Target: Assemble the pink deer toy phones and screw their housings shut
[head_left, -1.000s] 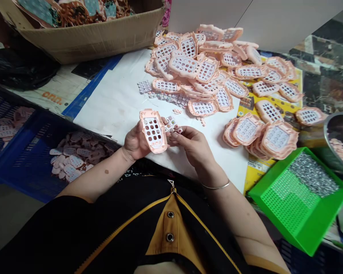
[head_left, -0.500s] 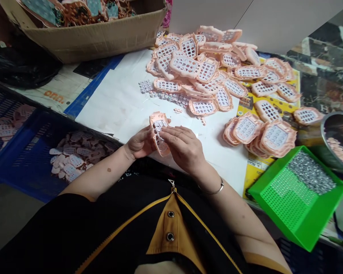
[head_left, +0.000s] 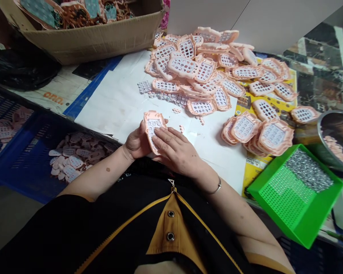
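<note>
The pink keypad shell [head_left: 153,125] is held tilted just above the near edge of the white surface [head_left: 117,102], with a pale button sheet seated in its openings. The left hand [head_left: 137,142] cups the shell from behind and below, fingers curled around its edge. The right hand [head_left: 175,150] lies flat over the shell's lower half, its fingers [head_left: 162,137] stretched out and pressing on the face. Beyond the shell, a strip of loose button sheets [head_left: 171,98] lies on the surface, and past that a heap of pink shells [head_left: 205,68]. Right of the shell stands a smaller stack of shells [head_left: 257,135], then a green basket [head_left: 288,201] holding small metal parts. Left of the shell sits a blue crate [head_left: 31,160] with pale pieces. Far beyond the shell is a cardboard box [head_left: 94,38].
</note>
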